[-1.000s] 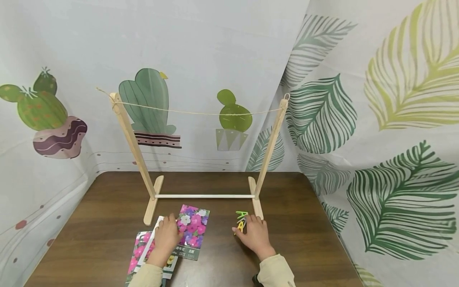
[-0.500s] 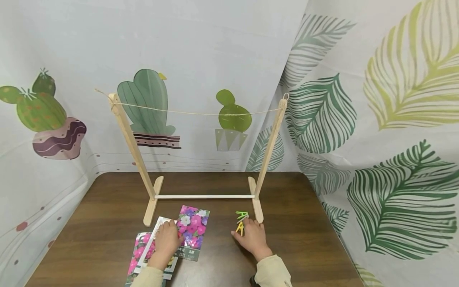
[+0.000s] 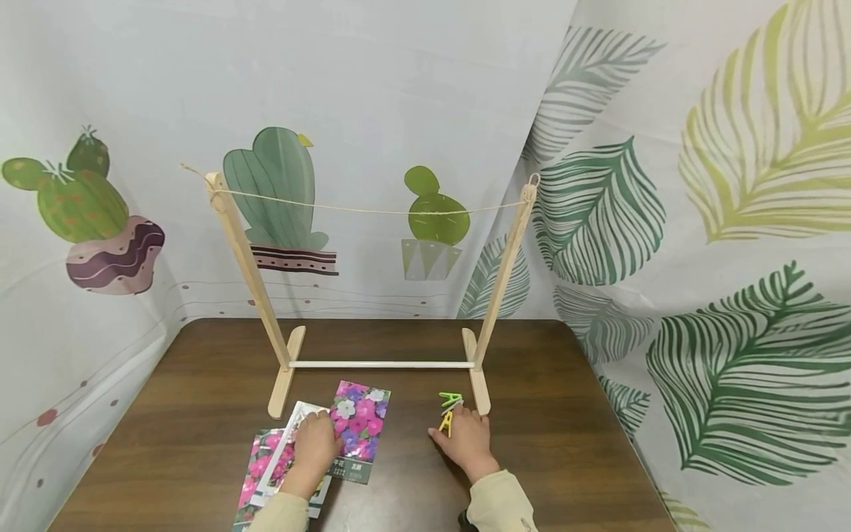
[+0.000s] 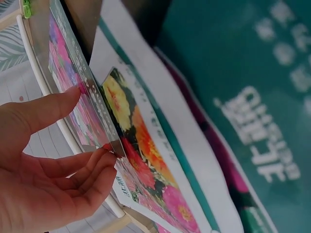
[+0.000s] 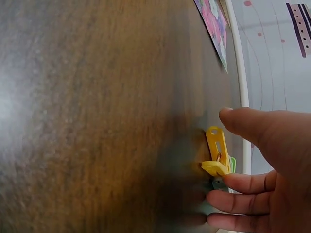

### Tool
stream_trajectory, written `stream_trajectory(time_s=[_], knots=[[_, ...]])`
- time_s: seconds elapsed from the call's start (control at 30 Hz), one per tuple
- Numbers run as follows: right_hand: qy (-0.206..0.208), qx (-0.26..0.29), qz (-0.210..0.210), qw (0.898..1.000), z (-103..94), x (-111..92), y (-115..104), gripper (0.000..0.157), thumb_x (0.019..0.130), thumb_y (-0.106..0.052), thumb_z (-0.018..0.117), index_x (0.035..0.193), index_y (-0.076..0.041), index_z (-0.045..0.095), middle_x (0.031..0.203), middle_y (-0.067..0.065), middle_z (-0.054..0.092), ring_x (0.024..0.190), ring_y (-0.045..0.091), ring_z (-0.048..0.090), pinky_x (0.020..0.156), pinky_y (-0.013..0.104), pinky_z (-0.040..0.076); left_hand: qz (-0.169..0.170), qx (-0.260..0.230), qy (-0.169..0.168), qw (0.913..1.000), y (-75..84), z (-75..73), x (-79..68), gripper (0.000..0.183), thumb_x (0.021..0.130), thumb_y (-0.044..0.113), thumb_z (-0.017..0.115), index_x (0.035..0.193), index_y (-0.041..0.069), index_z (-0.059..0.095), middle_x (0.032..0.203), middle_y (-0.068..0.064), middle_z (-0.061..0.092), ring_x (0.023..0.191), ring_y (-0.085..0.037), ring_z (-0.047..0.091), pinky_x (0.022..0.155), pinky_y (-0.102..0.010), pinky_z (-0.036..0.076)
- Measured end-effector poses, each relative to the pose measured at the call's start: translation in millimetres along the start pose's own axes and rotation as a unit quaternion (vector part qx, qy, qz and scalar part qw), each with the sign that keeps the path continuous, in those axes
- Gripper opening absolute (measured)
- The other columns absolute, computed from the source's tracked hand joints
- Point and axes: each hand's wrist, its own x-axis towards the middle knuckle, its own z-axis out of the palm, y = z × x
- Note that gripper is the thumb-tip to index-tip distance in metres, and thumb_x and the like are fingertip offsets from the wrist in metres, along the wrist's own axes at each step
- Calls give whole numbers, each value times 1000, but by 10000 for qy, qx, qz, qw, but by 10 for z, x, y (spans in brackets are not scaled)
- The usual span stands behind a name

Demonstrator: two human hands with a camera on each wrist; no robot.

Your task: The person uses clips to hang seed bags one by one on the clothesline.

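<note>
My left hand [image 3: 314, 443] lies over the white-bordered flower seed packet [image 4: 150, 141] and pinches the near left edge of the pink-and-purple seed packet [image 3: 362, 417]. In the left wrist view its thumb is on the picture side, with curled fingertips at the edge. My right hand [image 3: 468, 440] is low over the table beside small clothespins. Its index fingertip reaches the yellow clothespin [image 5: 217, 153], while the thumb stays apart from it. Just behind lies a green clothespin [image 3: 450, 397], with a greyish clothespin [image 5: 218, 183] partly hidden by the fingers.
A wooden stand with two posts [image 3: 249, 266] and a white crossbar [image 3: 382, 364] stands behind the hands. A thin string [image 3: 366, 210] runs between the post tops. Another pink seed packet [image 3: 259, 465] lies under the white-bordered one on the brown table [image 3: 565, 443].
My right hand has drawn slightly back toward me, showing more of the yellow clothespin. My left hand has shifted slightly right, over the edge of the pink-and-purple packet.
</note>
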Motion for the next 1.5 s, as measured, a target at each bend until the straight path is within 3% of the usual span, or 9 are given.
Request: stream_trajectory(time_s=[0.2, 0.53, 0.93, 1.2, 1.37, 1.5], knots=[[66, -183, 34, 9998, 2, -7, -28, 67, 74, -47, 78, 105, 9, 61, 84, 15, 64, 78, 31, 58, 73, 48, 43, -129, -135, -149, 9997, -15, 11, 16, 52, 58, 12, 86, 86, -18, 54, 75, -26, 53, 74, -43, 55, 72, -53, 47], [424, -31, 367, 9984, -8, -36, -60, 39, 71, -31, 78, 79, 3, 60, 71, 12, 56, 71, 31, 56, 67, 45, 42, -535, -613, -441, 9957, -48, -5, 58, 57, 57, 10, 86, 90, -20, 50, 79, -29, 50, 75, -47, 54, 72, -56, 46], [429, 392, 666, 9961, -63, -51, -29, 25, 69, -18, 72, 77, 2, 59, 69, 10, 53, 67, 30, 56, 62, 44, 40, -702, -832, -362, 9934, -87, 82, 89, 58, 56, 9, 86, 92, -14, 46, 80, -32, 53, 76, -51, 54, 71, -57, 45], [764, 557, 528, 9941, -41, -52, -1, 23, 69, -17, 71, 74, 2, 60, 65, 7, 49, 58, 27, 54, 56, 42, 40, -555, -1603, -431, 9846, -97, 20, 45, 58, 61, 2, 83, 101, -13, 43, 79, -23, 51, 74, -41, 55, 71, -55, 47], [706, 810, 443, 9932, -46, -51, 6, 21, 68, -15, 73, 73, 0, 61, 68, 7, 48, 58, 26, 53, 57, 42, 41, -654, -1989, -530, 9764, -101, -9, 32, 54, 68, -1, 79, 107, -9, 42, 65, -9, 51, 61, -26, 52, 56, -42, 45], [505, 1333, 318, 9893, -48, -37, 4, 20, 71, -8, 74, 84, 5, 65, 79, 9, 50, 64, 25, 56, 61, 41, 48, -761, -2375, -578, 9667, -117, -9, 43, 48, 74, -3, 73, 110, -8, 42, 65, -8, 52, 54, -18, 47, 49, -33, 39]])
